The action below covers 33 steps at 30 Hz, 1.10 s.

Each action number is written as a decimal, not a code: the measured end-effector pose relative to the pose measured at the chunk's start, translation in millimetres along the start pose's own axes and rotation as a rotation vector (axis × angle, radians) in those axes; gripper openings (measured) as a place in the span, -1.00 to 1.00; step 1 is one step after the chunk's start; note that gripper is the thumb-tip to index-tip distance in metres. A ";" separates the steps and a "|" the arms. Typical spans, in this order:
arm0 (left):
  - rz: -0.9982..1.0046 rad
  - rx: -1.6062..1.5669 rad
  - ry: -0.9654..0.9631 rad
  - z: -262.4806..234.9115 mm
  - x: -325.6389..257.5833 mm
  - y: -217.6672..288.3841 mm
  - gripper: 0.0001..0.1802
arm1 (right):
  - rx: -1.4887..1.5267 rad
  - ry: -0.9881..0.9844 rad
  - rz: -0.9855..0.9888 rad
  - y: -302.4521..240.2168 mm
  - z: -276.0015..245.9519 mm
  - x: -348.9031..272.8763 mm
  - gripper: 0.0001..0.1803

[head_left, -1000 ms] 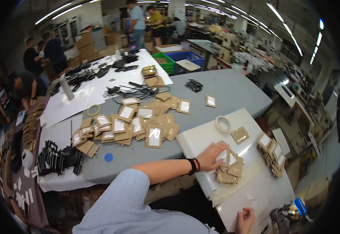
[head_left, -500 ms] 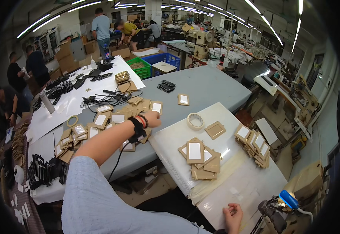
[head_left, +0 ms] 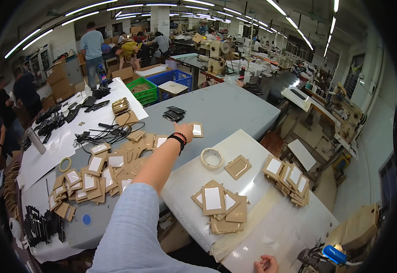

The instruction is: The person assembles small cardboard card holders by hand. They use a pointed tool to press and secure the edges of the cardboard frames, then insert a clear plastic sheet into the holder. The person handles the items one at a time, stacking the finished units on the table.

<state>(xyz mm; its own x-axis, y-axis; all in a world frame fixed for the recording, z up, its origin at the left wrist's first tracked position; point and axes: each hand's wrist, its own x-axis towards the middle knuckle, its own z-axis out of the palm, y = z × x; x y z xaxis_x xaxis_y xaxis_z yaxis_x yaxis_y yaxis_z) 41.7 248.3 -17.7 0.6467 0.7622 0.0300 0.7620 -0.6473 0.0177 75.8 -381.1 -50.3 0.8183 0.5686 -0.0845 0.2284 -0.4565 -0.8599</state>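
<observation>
My left hand [head_left: 184,131] reaches out over the grey table, a finger stretched toward a small stack of black flat pieces [head_left: 174,113]. Beside it, partly covered by the hand, lies a tan card frame with a white window [head_left: 198,130]. No held thing shows in this hand. Left of my forearm spreads a heap of similar tan frames [head_left: 116,160]. My right hand [head_left: 266,265] rests at the lower edge of the white board [head_left: 271,236], fingers curled in with nothing visible in them. On that board sit a stack of tan frames [head_left: 213,199] and a single frame [head_left: 238,167].
A tape roll [head_left: 211,159] and another frame pile [head_left: 286,176] are on the board. Cables [head_left: 112,132], black parts [head_left: 41,225] and a metal bottle [head_left: 35,140] lie leftward. Crates [head_left: 144,91] stand behind the table. A blue-topped lamp [head_left: 334,255] is at lower right. People work beyond.
My left hand has moved from the frame heap farther out, to the lone frame near the black stack. The view has shifted, and a blue disc shows on the table. My right hand stays curled.
</observation>
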 end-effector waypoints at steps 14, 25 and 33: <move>0.116 -0.019 0.129 95.8 65.4 6.7 -0.75 | 0.054 0.035 0.160 -13.2 3.5 1.8 -0.75; 0.151 -0.091 0.537 20.3 -16.9 -21.0 -0.75 | 0.050 -0.022 0.089 -7.0 -3.3 7.5 -0.72; 0.469 -0.638 0.904 -80.0 -221.3 50.7 -0.78 | 0.172 -0.050 0.123 -2.6 -16.5 -2.0 -0.77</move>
<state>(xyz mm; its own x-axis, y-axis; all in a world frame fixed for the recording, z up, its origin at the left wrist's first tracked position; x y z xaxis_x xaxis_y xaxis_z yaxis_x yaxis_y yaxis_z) -65.4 46.0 56.5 0.4049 0.3325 0.8518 0.1400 -0.9431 0.3016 82.3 -392.3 -39.6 0.8065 0.5505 -0.2154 0.0314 -0.4038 -0.9143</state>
